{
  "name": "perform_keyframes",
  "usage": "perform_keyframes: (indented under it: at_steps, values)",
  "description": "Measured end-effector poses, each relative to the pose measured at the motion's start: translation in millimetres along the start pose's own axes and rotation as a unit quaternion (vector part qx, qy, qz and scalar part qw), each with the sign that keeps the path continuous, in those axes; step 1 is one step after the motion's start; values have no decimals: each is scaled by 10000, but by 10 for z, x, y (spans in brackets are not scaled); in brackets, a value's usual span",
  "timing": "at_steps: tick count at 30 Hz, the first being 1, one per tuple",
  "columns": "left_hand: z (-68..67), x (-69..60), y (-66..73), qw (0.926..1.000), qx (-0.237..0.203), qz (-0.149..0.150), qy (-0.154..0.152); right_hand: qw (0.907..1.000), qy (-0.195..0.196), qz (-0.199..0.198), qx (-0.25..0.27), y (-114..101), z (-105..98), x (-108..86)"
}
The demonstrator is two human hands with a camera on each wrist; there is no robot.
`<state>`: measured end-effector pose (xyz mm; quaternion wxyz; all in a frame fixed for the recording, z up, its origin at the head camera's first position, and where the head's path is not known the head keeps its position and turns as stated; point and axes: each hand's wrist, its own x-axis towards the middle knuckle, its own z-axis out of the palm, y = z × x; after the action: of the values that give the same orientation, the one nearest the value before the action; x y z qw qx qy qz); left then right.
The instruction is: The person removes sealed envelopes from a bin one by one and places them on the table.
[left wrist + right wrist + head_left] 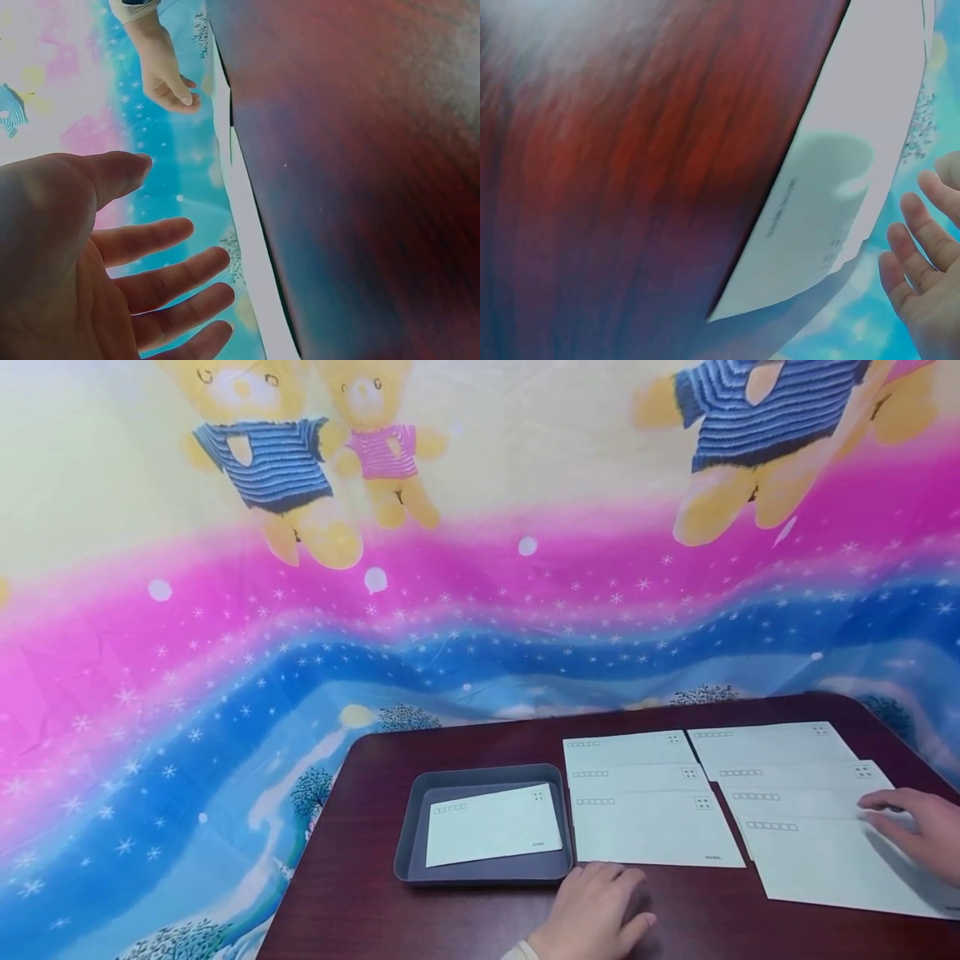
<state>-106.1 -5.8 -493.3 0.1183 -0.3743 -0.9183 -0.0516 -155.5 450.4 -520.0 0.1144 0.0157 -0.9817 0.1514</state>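
My left hand (596, 914) is held low in front of the grey tray (487, 878) and the middle column of envelopes. Its fingers are spread and loosely bent around nothing, as the left wrist view shows. Over the right-hand column of white envelopes (847, 868) hovers my right hand (918, 831), thumb and fingers apart, casting a shadow on the nearest envelope (780, 255). Nothing shows between its fingers. One envelope (495, 827) lies slightly tilted inside the tray. Three overlapping envelopes (652, 835) form the middle column, printed sides up.
The dark red-brown table (337, 868) has rounded far corners. Behind it hangs a cloth (450, 568) printed with bears, snowflakes and trees. The tray stands close against the left edge of the middle column. The right column reaches toward the table's right side.
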Motion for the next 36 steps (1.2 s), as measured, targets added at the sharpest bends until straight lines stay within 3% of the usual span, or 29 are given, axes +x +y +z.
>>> perform_keyframes:
  at_steps: [6,13,21,31,36]
  values:
    - [-63,8,-29,9999,-150,-47,20,9994,119,-319,-21,-170,-51,14]
    - [-119,-6,-72,9994,-257,-124,169,9992,-312,-200,130,-362,-110,40]
    - [-154,-21,-125,9990,-331,-197,241,9970,275,-694,193,-578,-73,-35]
    - [-191,-45,-201,9984,-378,-256,346,9959,238,-846,191,-790,-48,-115]
    - [-203,-58,-233,9978,-415,-315,397,9939,432,-1004,135,-851,-20,-142]
